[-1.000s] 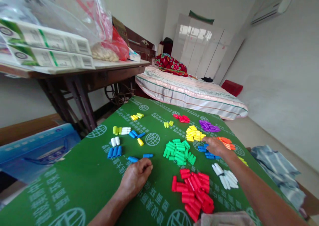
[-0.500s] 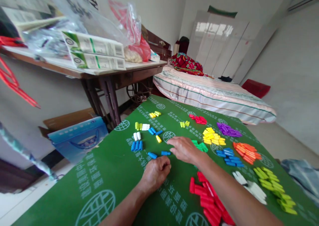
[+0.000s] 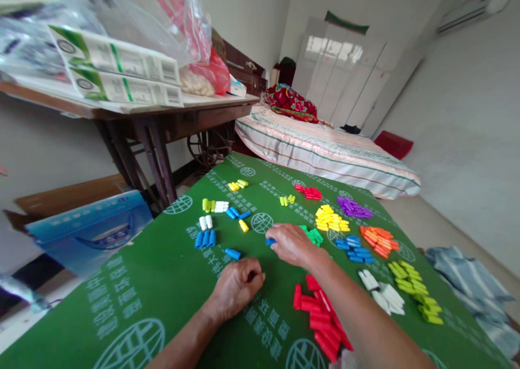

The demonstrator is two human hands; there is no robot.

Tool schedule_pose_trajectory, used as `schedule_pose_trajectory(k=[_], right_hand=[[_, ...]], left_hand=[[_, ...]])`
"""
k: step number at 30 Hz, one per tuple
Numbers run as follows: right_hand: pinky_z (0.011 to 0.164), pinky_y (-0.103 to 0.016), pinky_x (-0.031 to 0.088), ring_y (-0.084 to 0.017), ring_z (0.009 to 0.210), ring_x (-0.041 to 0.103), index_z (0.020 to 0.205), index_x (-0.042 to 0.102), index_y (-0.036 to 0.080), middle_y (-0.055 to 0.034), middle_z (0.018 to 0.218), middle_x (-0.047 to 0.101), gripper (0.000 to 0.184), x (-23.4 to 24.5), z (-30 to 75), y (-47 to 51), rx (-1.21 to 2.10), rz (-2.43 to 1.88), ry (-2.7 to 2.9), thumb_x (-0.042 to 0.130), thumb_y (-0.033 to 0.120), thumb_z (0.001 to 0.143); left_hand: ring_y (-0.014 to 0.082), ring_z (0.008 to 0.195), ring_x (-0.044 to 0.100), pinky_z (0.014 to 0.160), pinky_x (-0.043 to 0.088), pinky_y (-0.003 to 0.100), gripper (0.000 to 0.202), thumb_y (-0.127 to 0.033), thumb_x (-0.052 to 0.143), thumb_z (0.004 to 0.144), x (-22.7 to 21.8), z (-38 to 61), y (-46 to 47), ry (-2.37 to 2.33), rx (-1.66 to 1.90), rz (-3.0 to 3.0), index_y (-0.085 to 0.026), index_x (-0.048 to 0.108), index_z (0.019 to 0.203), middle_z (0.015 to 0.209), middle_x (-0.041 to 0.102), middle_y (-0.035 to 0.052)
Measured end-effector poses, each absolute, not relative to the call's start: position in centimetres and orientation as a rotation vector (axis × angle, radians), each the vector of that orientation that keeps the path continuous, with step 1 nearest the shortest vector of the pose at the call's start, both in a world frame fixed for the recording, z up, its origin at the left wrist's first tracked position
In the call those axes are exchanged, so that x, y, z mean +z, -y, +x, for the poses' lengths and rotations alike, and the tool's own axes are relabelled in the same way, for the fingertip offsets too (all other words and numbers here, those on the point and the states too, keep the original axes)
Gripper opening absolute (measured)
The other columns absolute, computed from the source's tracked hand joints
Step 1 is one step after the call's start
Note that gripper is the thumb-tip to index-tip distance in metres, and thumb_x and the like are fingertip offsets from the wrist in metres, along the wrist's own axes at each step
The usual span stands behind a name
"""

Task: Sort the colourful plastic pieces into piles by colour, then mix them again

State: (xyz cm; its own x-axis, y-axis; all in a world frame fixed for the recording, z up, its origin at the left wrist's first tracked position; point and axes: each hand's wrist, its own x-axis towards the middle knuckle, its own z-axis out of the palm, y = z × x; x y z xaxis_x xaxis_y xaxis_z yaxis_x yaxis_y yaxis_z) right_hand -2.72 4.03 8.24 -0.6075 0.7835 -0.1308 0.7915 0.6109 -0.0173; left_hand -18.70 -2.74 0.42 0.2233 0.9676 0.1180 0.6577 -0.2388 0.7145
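I see a green printed board [image 3: 162, 282] strewn with small plastic pieces sorted by colour. My left hand [image 3: 238, 287] rests on the board as a loose fist, and I cannot see anything in it. My right hand [image 3: 290, 244] reaches across the green pile [image 3: 312, 234], its fingertips pinched on a blue piece [image 3: 270, 241]. Another loose blue piece [image 3: 233, 253] lies just left of it. A row of blue pieces [image 3: 205, 239] sits further left. The red pile [image 3: 320, 317] lies under my right forearm.
Yellow [image 3: 331, 219], purple [image 3: 354, 208], orange [image 3: 377, 238], blue [image 3: 355, 248], lime [image 3: 414, 290] and white [image 3: 384, 290] piles lie to the right. A wooden table [image 3: 170, 122] with boxes and bags stands at left, a blue box [image 3: 89, 231] below it, a bed [image 3: 325, 152] behind.
My right hand has come from the blue pile at right across to the loose blue pieces at centre and pinched one. The left fist has stayed put. The camera view shifted.
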Motion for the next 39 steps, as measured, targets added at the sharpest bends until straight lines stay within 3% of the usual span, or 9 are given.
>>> schedule_pose_trajectory(k=[7,11,19,23,28,34,39], right_hand=[[0.078,-0.026,0.039,-0.020,0.100,0.058,0.093,0.064,0.020,-0.0071,0.103,0.063,0.014,7.7,9.9,-3.9,0.047,1.854,-2.378,0.053,0.017,0.085],[0.076,-0.026,0.039,-0.020,0.097,0.059,0.085,0.066,0.018,-0.0075,0.098,0.063,0.012,5.1,13.0,-3.8,0.056,1.882,-2.271,0.056,0.013,0.081],[0.088,-0.034,0.038,-0.027,0.114,0.049,0.092,0.066,0.018,-0.0110,0.111,0.060,0.019,3.1,13.5,-3.5,0.156,1.915,-2.240,0.053,0.012,0.080],[0.092,-0.033,0.037,-0.025,0.111,0.050,0.096,0.065,0.019,-0.0102,0.109,0.061,0.018,4.4,11.1,-3.4,0.157,1.892,-2.390,0.054,0.017,0.082],[0.084,-0.033,0.042,-0.024,0.094,0.057,0.087,0.066,0.018,-0.0087,0.092,0.065,0.017,6.8,2.1,-2.4,0.014,1.569,-2.802,0.049,0.020,0.088],[0.087,-0.029,0.044,-0.021,0.094,0.058,0.088,0.067,0.024,-0.0069,0.094,0.067,0.016,6.5,-8.4,-1.2,-0.027,1.277,-2.980,0.052,0.029,0.088],[0.082,-0.031,0.048,-0.022,0.098,0.057,0.088,0.067,0.025,-0.0049,0.098,0.066,0.016,5.5,-10.6,-0.9,0.036,1.316,-2.951,0.052,0.021,0.082]], left_hand=[[0.0115,0.058,0.050,0.057,0.033,0.023,0.022,-0.031,0.045,0.080,0.2,-18.5,2.4,-1.543,0.741,2.005,-0.020,0.052,0.062,0.060,0.054,-0.0025],[0.0115,0.058,0.051,0.057,0.033,0.023,0.023,-0.032,0.045,0.081,0.2,-18.5,2.3,-1.555,0.744,2.011,-0.020,0.052,0.062,0.060,0.053,-0.0026],[0.0111,0.058,0.050,0.056,0.035,0.023,0.023,-0.032,0.048,0.079,0.1,-18.4,2.6,-1.554,0.808,1.972,-0.019,0.055,0.062,0.060,0.054,-0.0027],[0.0105,0.055,0.049,0.053,0.035,0.022,0.024,-0.033,0.049,0.079,0.2,-18.1,3.1,-1.538,0.887,1.881,-0.019,0.055,0.060,0.056,0.054,-0.0025],[0.0104,0.048,0.050,0.047,0.038,0.021,0.025,-0.041,0.054,0.077,0.6,-19.3,3.0,-1.661,1.329,1.413,-0.019,0.056,0.066,0.050,0.052,-0.0040],[0.0129,0.060,0.059,0.052,0.044,0.022,0.027,-0.038,0.064,0.065,0.7,-23.0,1.5,-1.675,1.755,0.918,-0.017,0.059,0.082,0.067,0.062,-0.0017],[0.0128,0.063,0.056,0.056,0.045,0.022,0.031,-0.037,0.067,0.062,0.6,-24.5,0.6,-1.777,1.801,0.858,-0.016,0.061,0.084,0.068,0.061,-0.0022]])
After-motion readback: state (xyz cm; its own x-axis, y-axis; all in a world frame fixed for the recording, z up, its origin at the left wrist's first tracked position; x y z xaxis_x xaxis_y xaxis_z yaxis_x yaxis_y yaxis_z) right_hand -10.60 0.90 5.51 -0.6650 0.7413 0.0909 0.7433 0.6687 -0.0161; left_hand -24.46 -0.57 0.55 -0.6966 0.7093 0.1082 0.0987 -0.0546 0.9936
